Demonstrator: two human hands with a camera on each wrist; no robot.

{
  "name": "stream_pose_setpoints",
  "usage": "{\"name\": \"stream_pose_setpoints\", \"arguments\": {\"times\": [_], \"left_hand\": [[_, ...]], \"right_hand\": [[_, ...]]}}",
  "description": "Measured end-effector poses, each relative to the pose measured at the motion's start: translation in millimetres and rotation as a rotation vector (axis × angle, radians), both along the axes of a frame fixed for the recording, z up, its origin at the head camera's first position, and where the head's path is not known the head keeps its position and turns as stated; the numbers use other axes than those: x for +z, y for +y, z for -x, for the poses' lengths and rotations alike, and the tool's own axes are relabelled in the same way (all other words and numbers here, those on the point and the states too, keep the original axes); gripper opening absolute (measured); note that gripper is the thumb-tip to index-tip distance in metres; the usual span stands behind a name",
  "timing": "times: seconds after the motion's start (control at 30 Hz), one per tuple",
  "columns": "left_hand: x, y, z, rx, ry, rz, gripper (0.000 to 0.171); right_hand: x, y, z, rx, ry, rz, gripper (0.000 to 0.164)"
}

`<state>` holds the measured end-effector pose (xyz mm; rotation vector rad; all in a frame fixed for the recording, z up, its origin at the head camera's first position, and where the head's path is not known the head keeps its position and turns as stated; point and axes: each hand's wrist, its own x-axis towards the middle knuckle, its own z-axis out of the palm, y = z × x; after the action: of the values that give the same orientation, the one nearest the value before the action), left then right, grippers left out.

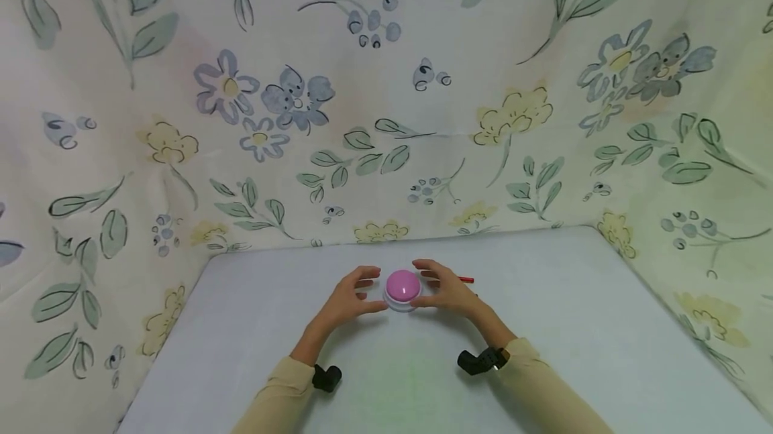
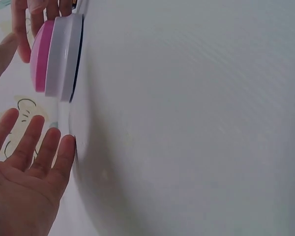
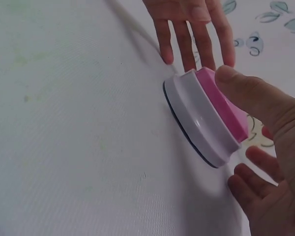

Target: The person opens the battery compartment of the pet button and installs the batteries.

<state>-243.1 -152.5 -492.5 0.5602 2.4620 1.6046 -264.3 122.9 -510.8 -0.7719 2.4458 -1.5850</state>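
Observation:
A round push button with a glossy pink dome and a white base (image 1: 402, 286) sits on the white table between my two hands. My left hand (image 1: 348, 296) is on its left side, fingers spread and loosely bent; the left wrist view shows a gap between its fingertips (image 2: 66, 145) and the button (image 2: 64, 58). On the other side, my right hand (image 1: 448, 291) curves around the button's right edge with thumb and fingers apart. In the right wrist view its thumb (image 3: 255, 96) overlaps the pink dome; whether they touch I cannot tell.
A thin red object (image 1: 466, 280) lies behind my right hand, mostly hidden by it. The white tabletop (image 1: 543, 286) ends at a floral cloth (image 1: 386, 172) at the back and both sides. A black wrist strap (image 1: 483, 360) sits on each forearm.

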Motion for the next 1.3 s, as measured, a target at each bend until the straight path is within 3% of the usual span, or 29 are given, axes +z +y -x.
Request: {"name": "stream_pose_setpoints", "arguments": {"times": [0.33, 0.57, 0.73, 0.9, 1.2, 1.3], "left_hand": [[-5.3, 19.1, 12.2, -0.036, 0.048, 0.09, 0.078], [-5.8, 26.3, 13.9, -0.014, 0.071, 0.162, 0.071], [-6.5, 27.8, 14.1, 0.003, 0.077, 0.165, 0.068], [-7.1, 26.9, 13.9, 0.005, 0.064, 0.118, 0.066], [-7.1, 25.7, 8.8, -0.022, 0.064, -0.058, 0.064], [5.2, 27.4, -2.5, -0.025, 0.067, -0.095, 0.062]], "right_hand": [[-9.0, -6.5, 5.6, 0.013, 0.018, 0.003, 0.079], [-11.4, -8.2, 7.0, 0.031, 0.073, -0.038, 0.063], [-10.3, -7.7, 6.3, 0.027, 0.054, -0.015, 0.062], [-9.1, -5.4, 4.7, 0.039, 0.054, 0.027, 0.06], [-3.1, -3.1, -1.7, 0.055, 0.047, 0.11, 0.061], [6.7, -3.5, -9.9, 0.065, 0.033, 0.144, 0.061]]}}
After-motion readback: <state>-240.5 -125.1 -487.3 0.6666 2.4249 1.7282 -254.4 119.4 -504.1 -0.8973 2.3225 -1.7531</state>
